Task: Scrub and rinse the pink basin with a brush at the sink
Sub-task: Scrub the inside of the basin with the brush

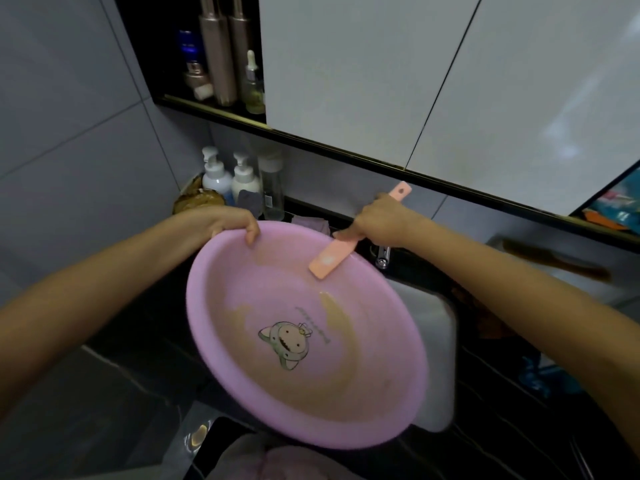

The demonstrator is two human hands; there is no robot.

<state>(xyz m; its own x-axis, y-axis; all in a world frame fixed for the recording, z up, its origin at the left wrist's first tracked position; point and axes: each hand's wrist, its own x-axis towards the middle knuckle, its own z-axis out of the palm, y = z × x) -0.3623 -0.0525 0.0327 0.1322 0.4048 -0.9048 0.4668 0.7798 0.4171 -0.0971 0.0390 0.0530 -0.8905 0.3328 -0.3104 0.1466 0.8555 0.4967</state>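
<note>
Pink fabric (294, 462) sits right at the bottom edge, 6 o'clock, closest to the lens, too blurry to say what it is. Just above it is the basin (242, 289), tilted up toward the camera so you look straight into it, sitting over the white sink (436, 341), which peeks out at its 3 o'clock side. Yellowish smears run across the inside, and a little cartoon sticker (285, 342) is in the middle of the bottom.

Left hand (235, 223) has the rim at about 11 o'clock, fingers curled over the edge, thumb inside. Right hand (381, 220) is wrapped around the brush (332, 258) handle, index finger laid out straight along it. The flat brush head is against the inner wall at roughly 1 o'clock on the basin, with the handle end poking out past the hand toward 2. Can't see bristles from this side.

Chrome tap (382, 256) is just under the right wrist. Two white pump bottles (228, 176) stand on the counter at 11 o'clock of the frame, and more bottles (221, 64) sit on a dark shelf at 12, next to white cabinet doors (346, 64).
</note>
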